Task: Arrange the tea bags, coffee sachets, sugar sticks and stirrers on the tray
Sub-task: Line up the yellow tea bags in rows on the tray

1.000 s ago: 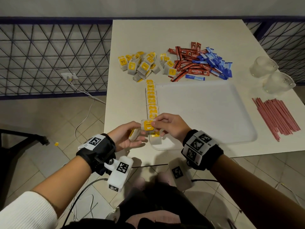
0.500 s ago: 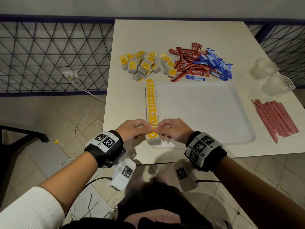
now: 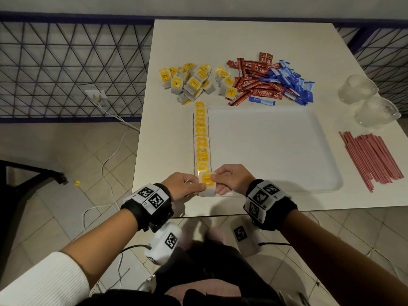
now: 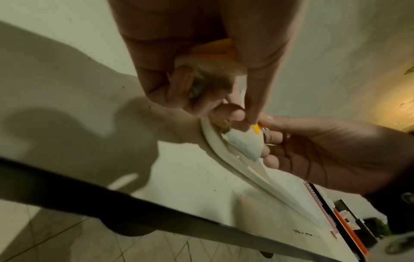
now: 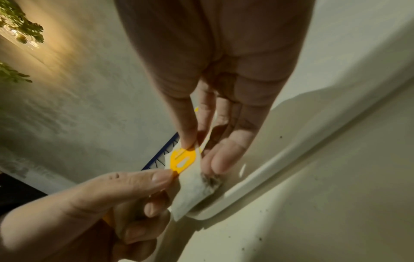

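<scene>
A white tray [image 3: 276, 151] lies on the table with a row of yellow-tagged tea bags [image 3: 202, 140] along its left edge. At the row's near end, on the tray's near-left corner, sits one more tea bag [image 3: 207, 185]. My left hand [image 3: 189, 185] pinches its left side and my right hand [image 3: 223, 180] pinches its yellow tag from the right. In the right wrist view thumb and forefinger of the right hand [image 5: 201, 141] hold the tea bag [image 5: 192, 184]. The left hand [image 4: 224, 99] also curls round a spare tea bag [image 4: 212, 70] in its palm.
Beyond the tray lie a loose heap of tea bags [image 3: 192, 82], red coffee sachets [image 3: 254, 82] and blue sugar sticks [image 3: 289, 80]. Pink stirrers [image 3: 373, 157] lie right of the tray, two glasses [image 3: 357, 89] behind them. The table's near edge is just under my wrists.
Both hands have brought the tea bag down from just above the corner onto the near end of the row. The left hand has turned palm-down beside it.
</scene>
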Available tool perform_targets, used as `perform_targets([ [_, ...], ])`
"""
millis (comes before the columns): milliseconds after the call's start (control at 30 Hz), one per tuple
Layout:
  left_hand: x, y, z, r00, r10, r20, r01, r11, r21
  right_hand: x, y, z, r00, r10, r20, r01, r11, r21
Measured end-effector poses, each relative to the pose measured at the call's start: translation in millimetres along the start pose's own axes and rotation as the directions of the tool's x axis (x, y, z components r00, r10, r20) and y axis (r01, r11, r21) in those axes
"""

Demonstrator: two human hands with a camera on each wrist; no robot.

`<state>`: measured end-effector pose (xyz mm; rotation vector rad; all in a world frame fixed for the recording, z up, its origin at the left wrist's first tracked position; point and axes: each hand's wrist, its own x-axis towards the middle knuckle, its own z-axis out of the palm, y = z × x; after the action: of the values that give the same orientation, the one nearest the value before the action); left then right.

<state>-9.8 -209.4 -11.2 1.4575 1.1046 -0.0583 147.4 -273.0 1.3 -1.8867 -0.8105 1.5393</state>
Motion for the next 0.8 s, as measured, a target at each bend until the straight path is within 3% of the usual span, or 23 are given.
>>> perform_targets([
  [267,0,-1,-4,0.986,0.054,-0.158,0.001,0.944,0.330,11,-8,2,0.999,0.020,-0.026,-0.024,0.988,-0.152],
  [533,4,3,1,0.991,-0.009,-0.135,0.072,0.882,0.466,11,-10,2,1.000,0.023,-0.006,-0.024,0.977,-0.212],
  [800,6,5,3,0.981,-0.005,-0.192,0.098,0.873,0.478,11,-5,4,0.998,-0.034,0.058,0.056,0.892,-0.448],
])
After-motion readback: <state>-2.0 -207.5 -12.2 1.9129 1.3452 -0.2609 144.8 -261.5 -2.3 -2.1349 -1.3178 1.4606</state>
